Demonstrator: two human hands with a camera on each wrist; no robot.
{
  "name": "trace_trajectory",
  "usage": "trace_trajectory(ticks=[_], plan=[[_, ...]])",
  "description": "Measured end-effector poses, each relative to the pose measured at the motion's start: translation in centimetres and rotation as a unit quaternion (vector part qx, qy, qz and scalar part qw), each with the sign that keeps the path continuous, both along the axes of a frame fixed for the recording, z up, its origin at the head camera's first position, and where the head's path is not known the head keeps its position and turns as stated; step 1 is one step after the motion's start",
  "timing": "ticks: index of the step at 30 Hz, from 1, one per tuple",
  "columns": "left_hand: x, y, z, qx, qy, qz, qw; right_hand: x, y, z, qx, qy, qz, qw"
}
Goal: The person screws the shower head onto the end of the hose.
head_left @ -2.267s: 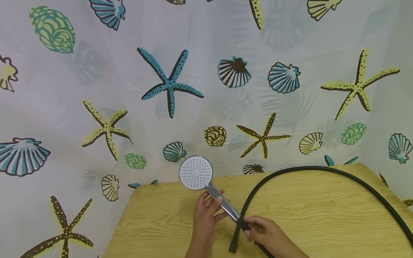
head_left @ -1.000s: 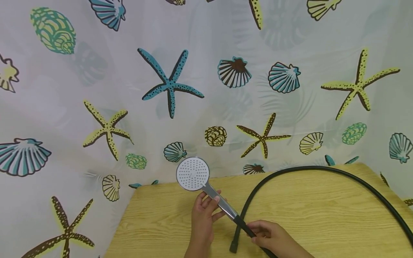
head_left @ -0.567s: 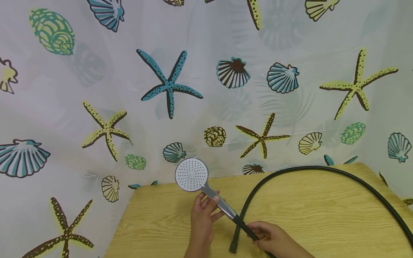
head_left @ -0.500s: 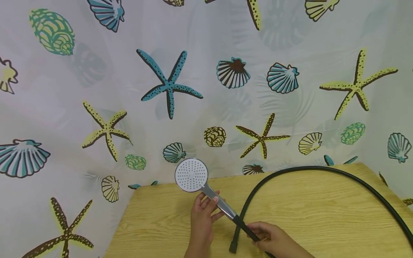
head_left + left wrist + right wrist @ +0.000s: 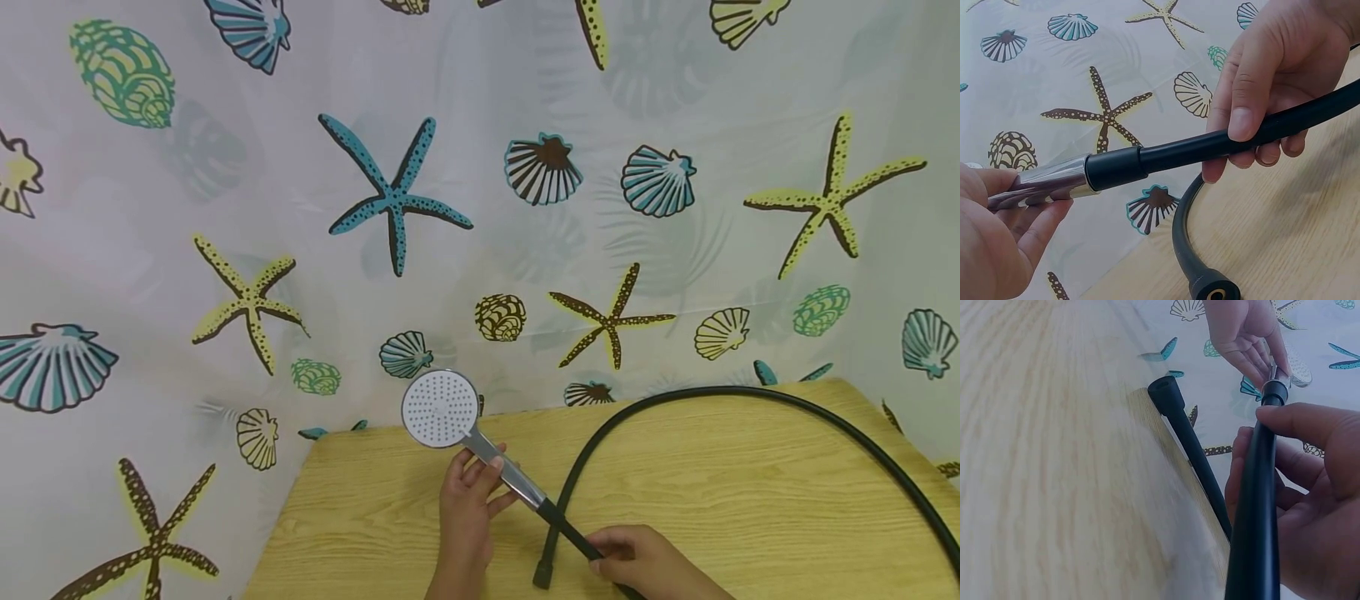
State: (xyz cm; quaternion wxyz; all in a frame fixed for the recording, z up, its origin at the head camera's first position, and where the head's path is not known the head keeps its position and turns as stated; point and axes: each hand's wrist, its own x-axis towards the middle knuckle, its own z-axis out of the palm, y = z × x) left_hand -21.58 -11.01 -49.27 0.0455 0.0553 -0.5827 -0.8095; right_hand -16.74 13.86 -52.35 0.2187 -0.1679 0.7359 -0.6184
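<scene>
A hand shower point(image 5: 439, 408) with a round white dotted face and a chrome handle is tilted up to the left over the table. My left hand point(image 5: 467, 508) grips its chrome handle between thumb and fingers. From the handle's lower end runs a black hose point(image 5: 1191, 151), its collar point(image 5: 1113, 169) right against the chrome. My right hand point(image 5: 645, 560) holds this hose a little below the collar, thumb on top and fingers underneath in the left wrist view. The hose's other end fitting point(image 5: 1166, 395), a black hollow nut, lies beyond the held stretch.
The hose loops in a wide arc point(image 5: 720, 390) over the back and right of the wooden table point(image 5: 360, 517). Behind the table and at both sides hangs a pale curtain point(image 5: 480, 75) printed with starfish and shells.
The hand shower and my left hand have drifted slightly left and down. My right hand has slid from the collar down along the hose, away from the handle.
</scene>
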Motion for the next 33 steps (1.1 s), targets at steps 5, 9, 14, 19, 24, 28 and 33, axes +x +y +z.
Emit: trace_trajectory(ticks=[5, 9, 14, 19, 24, 28, 33], plan=[[-0.07, 0.00, 0.04, 0.003, -0.003, 0.004, 1.0000, -0.02, 0.08, -0.08, -0.001, 0.000, -0.006, 1.000], [-0.06, 0.03, 0.12, 0.002, -0.001, 0.008, 1.0000, 0.01, 0.10, -0.11, -0.003, -0.002, -0.014, 1.000], [-0.04, 0.07, 0.18, 0.004, -0.003, 0.011, 0.9999, 0.09, 0.07, -0.20, 0.005, 0.003, -0.023, 1.000], [0.02, 0.13, 0.23, -0.002, -0.009, 0.022, 0.9997, 0.12, 0.03, -0.37, 0.021, 0.027, -0.026, 0.999], [0.07, 0.20, 0.21, -0.002, -0.012, 0.034, 0.9994, 0.07, -0.11, -0.68, 0.033, 0.049, -0.030, 0.998], [0.00, 0.19, 0.13, 0.001, -0.013, 0.038, 0.9992, 0.00, -0.17, -0.92, 0.039, 0.056, -0.034, 0.997], [-0.15, 0.18, -0.02, 0.005, -0.014, 0.042, 0.9990, 0.01, -0.21, -0.92, 0.043, 0.060, -0.042, 0.996]])
